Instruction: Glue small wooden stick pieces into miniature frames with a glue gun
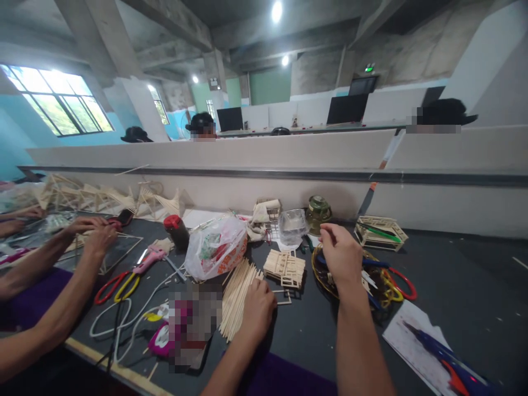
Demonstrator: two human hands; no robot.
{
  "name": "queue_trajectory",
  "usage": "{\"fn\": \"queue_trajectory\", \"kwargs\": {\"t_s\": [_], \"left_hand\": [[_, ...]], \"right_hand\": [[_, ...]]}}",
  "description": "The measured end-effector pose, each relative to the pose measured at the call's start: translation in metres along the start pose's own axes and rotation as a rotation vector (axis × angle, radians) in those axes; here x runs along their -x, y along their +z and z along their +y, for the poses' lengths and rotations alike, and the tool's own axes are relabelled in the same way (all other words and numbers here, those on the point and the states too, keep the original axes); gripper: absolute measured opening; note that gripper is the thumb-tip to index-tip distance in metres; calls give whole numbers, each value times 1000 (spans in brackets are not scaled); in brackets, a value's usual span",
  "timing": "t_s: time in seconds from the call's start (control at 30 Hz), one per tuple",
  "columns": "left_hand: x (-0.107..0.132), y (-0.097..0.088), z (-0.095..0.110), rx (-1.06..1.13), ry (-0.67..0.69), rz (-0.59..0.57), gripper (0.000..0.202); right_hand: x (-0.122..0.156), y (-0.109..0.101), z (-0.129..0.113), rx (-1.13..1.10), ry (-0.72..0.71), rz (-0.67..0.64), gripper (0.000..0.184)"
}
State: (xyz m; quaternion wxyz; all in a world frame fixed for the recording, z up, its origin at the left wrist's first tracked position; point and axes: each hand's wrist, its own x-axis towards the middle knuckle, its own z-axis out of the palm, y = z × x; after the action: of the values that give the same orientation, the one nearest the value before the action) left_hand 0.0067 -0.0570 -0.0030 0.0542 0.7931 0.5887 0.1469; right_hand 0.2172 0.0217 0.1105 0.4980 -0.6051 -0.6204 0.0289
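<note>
My left hand [258, 305] rests on the dark table next to a bundle of thin wooden sticks [236, 292], its fingers curled and touching the sticks' right edge. My right hand [341, 254] hovers over a round wire tray [318, 269] of scissors and tools, fingers pinched together; what they pinch is too small to make out. A small stick-built frame [285, 268] lies between the two hands.
A co-worker's two forearms and hands [88, 234] work at the left over a glass sheet. A plastic bag [215, 246], pink glue gun [149, 258], red-yellow scissors [117, 285], a clear cup [292, 226], stick models [379, 231] and a white partition wall [264, 151] surround the space.
</note>
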Motion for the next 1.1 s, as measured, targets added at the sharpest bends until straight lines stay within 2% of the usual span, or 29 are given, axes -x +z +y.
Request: {"fn": "queue_trajectory", "kwargs": {"t_s": [0.23,0.4,0.5,0.57,0.63,0.8,0.93,1.1], "left_hand": [[4,2,27,59,136,-6,9],[4,13,39,55,201,-22,12],[7,11,38,98,226,-3,10],[9,4,34,153,199,53,13],[8,-6,27,207,116,149,16],[-18,-23,11,267,-78,369,19],[-40,-18,9,235,-144,329,36],[-48,-10,11,215,-165,271,27]], "right_hand": [[4,-2,-12,130,-60,-225,25],[26,-10,1,224,-41,-296,23],[39,-14,14,259,-30,-313,24],[45,-18,21,280,-31,-298,25],[50,-23,26,303,-17,-256,26],[62,-34,31,371,58,-201,24],[75,-34,35,358,37,-214,24],[88,-32,38,371,32,-248,24]]}}
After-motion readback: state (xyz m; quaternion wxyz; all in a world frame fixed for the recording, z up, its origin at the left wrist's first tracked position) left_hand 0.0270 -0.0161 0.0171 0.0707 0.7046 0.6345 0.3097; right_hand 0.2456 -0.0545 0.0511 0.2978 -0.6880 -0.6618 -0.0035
